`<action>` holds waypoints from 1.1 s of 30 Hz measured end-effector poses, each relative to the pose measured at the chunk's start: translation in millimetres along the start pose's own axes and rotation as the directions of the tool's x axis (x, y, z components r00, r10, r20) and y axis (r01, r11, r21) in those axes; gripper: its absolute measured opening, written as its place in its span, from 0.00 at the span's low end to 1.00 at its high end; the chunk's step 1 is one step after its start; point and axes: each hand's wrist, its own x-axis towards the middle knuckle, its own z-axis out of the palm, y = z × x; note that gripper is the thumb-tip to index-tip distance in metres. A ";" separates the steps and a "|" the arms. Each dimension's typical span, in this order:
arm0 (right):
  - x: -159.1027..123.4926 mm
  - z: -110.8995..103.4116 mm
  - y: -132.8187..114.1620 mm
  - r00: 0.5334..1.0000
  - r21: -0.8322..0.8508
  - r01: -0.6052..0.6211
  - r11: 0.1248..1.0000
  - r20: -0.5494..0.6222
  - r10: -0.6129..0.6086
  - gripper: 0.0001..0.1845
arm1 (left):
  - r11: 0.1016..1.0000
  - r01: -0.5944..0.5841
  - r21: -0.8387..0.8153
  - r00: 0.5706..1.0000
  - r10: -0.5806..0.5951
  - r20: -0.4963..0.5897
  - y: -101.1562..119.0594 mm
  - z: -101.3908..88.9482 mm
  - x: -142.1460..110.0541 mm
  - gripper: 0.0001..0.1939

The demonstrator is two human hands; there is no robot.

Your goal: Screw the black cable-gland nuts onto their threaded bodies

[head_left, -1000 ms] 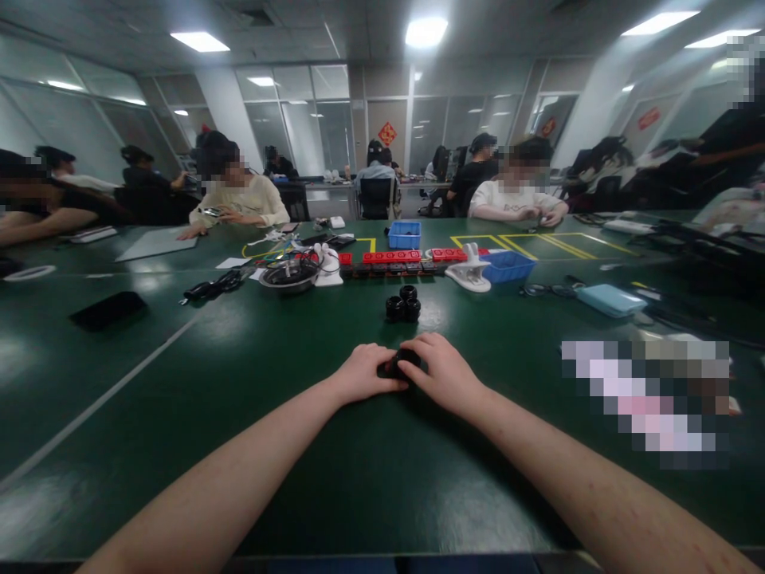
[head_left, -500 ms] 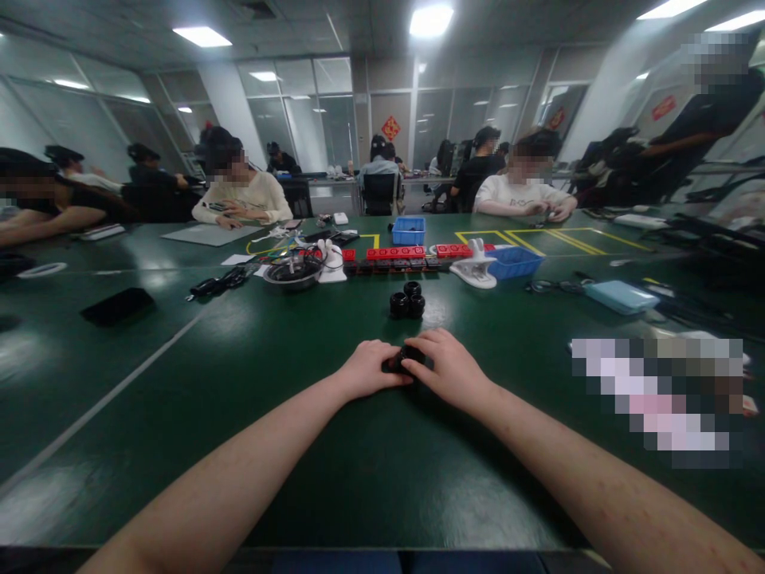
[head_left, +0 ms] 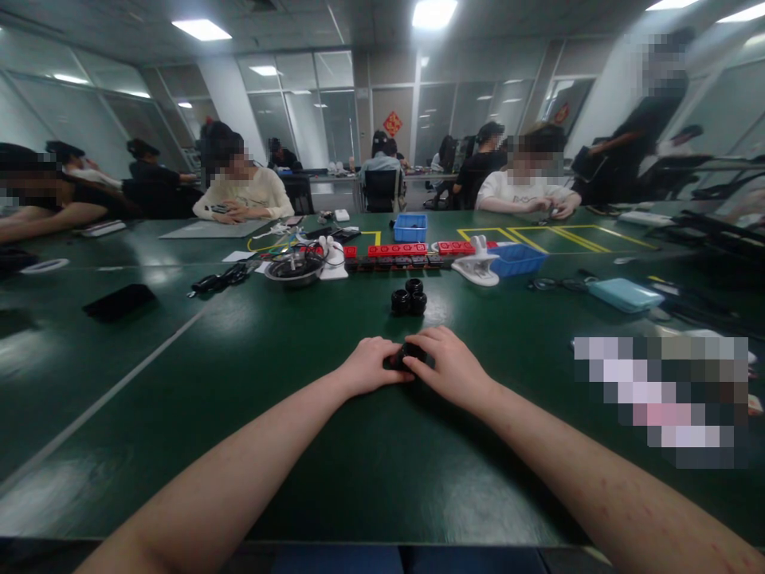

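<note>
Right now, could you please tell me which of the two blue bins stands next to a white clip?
It is the right-hand blue bin, beside the white clip; the other blue bin stands farther left, beyond the red blocks.

The head camera looks out from above and behind the fingers (head_left: 423,343); it faces forward and tilts down over the green table (head_left: 370,462). The fingers sit fairly near, around mid-view; beyond them the wide view reaches the glazed far wall (head_left: 457,104) and, higher up, the ceiling lights (head_left: 435,13).
</note>
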 end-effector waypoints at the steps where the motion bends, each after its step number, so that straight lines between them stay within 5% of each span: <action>1: -0.2 -0.2 -0.2 1.000 0.003 0.010 1.000 -0.002 -0.010 0.16 | 1.000 -0.005 0.002 1.000 0.005 -0.002 -0.8 0.6 0.2 0.16; 9: -3.5 -6.3 -10.2 0.991 -0.022 0.131 0.991 0.030 -0.130 0.18 | 0.999 0.029 0.040 0.999 -0.028 -0.018 -7.6 6.1 1.8 0.18; 18: -11.0 -8.0 -31.9 0.970 -0.034 0.212 0.977 0.125 -0.206 0.17 | 0.999 -0.008 0.053 1.000 0.009 -0.011 -6.9 8.0 2.9 0.07; 25: -7.6 -10.3 -21.7 0.993 -0.129 0.096 0.987 0.085 -0.086 0.24 | 1.000 -0.010 0.012 1.000 0.011 -0.015 -6.3 4.6 2.0 0.11; 33: 5.5 -10.8 12.7 0.974 -0.246 -0.197 0.949 0.062 0.218 0.26 | 0.999 0.024 -0.042 1.000 -0.023 0.021 -3.1 0.1 2.2 0.17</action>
